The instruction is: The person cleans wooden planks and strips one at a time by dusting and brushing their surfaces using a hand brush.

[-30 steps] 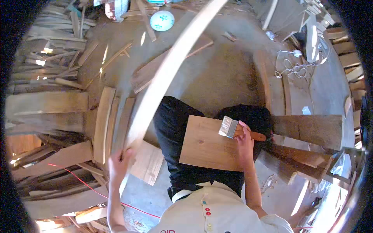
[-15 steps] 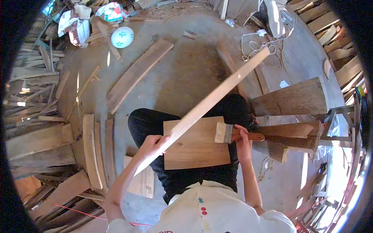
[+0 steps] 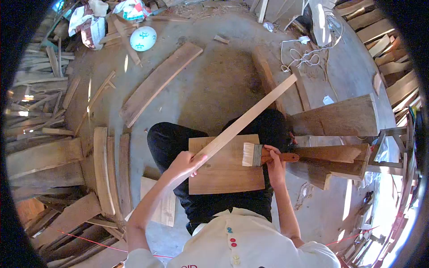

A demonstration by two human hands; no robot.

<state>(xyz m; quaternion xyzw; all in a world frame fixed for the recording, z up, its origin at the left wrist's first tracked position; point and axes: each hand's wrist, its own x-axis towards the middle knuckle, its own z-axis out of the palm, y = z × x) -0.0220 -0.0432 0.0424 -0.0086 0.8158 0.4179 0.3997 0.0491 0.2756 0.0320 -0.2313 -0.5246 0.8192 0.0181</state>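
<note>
My left hand (image 3: 185,164) is closed around a long, narrow wooden strip (image 3: 246,118), which slants from the lower left up to the right above my lap. Fingers of my right hand (image 3: 275,163) grip a wide paintbrush (image 3: 263,155) with a brown handle and pale bristles pointing left. Under both lies a square wooden board (image 3: 228,178) across my legs. The brush is over the board's right part; the strip passes over its upper left part. Whether the strip touches the board cannot be told.
Planks (image 3: 105,172) lie on the floor at the left, with a pale board (image 3: 158,201) beside my leg. Thick wood pieces (image 3: 335,118) stand out at the right. Farther off are a long plank (image 3: 161,82), a white round object (image 3: 143,39) and a white cord (image 3: 306,58).
The strip has swung from upright at the left to a slant over my lap, with my left hand moving right and up. The view has shifted; my right hand still holds the brush.
</note>
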